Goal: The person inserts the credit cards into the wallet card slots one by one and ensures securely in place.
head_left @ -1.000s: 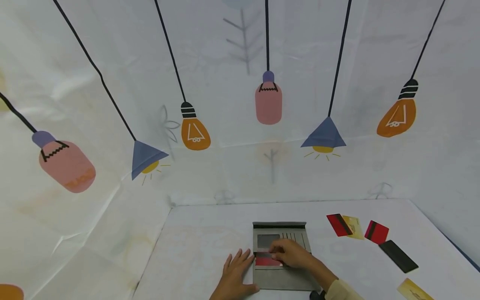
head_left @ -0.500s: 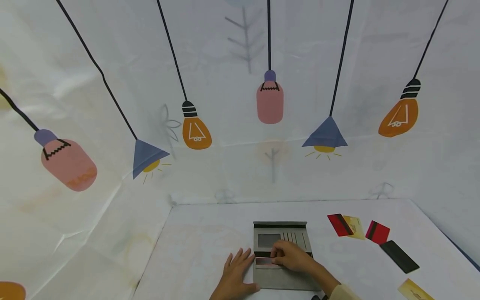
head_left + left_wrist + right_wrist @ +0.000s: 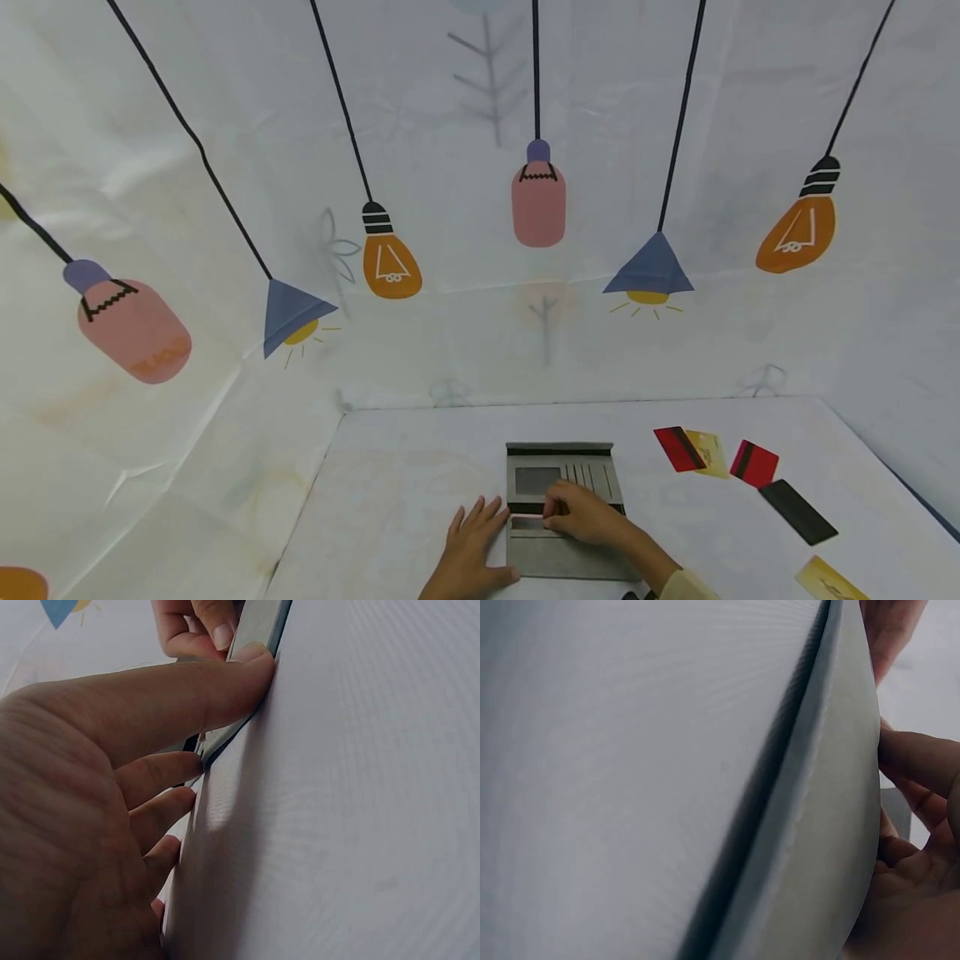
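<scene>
- Head: the red card has sunk from sight; our curled right hand [image 3: 587,512], its grip unclear, is nearer the window pocket [image 3: 525,524]; beneath, the wallet [image 3: 562,560] runs lengthwise away.
- Left wrist: our left hand [image 3: 90,795], straight-fingered, touches the wallet's edge.
- Right wrist: the wallet hides fingertips.

The white bench [image 3: 405,467] carries a grey wallet [image 3: 536,560], which lies open and flat. To its right, a red card [image 3: 677,448] partly covers a gold card [image 3: 712,456], and a second red card [image 3: 756,464] lies just beside them, touching or almost touching a dark flat piece [image 3: 798,512]. Nearer the person lies another gold card [image 3: 829,580], cut off at the view's edge.
</scene>
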`<state>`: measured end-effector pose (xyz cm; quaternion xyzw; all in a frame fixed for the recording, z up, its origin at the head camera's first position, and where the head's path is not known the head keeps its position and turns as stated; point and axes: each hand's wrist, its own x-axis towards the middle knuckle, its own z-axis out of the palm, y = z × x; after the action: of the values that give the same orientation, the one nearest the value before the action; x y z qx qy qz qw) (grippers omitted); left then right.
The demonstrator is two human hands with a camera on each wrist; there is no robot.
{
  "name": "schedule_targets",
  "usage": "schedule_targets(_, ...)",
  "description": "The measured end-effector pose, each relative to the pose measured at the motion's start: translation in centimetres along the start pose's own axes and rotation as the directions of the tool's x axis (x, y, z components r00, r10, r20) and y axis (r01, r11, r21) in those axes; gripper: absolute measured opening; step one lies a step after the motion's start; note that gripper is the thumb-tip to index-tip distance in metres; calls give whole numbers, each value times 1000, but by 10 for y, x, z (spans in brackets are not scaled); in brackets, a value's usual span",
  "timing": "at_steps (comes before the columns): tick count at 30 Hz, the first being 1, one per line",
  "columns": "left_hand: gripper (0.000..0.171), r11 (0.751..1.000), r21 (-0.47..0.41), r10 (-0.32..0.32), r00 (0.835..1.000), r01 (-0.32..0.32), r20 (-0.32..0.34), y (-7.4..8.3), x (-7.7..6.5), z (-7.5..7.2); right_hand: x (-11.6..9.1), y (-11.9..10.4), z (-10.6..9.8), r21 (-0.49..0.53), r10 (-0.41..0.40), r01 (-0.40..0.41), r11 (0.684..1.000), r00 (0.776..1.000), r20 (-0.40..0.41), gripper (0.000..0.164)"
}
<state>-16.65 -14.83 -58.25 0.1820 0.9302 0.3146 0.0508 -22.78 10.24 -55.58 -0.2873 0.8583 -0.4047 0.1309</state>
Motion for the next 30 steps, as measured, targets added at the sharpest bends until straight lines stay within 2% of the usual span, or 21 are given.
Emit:
schedule_targets(7,86,999,-7,-39,999,39,26,-1,2,1,-1,-1,0,-12,3,-2,1000,1000,15,10)
schedule_targets(14,86,999,-13,-39,999,40,27,-1,1,1,-3,-1,-1,-35,3,-2,999,1000,25,2)
schedule_targets(18,86,999,-17,-41,999,41,31,0,1,0,-4,-2,0,-30,-14,15,999,999,36,9)
schedule_targets(30,86,1000,12,-29,999,29,37,3,0,-2,-3,-5,0,1,-16,16,1000,997,76,14)
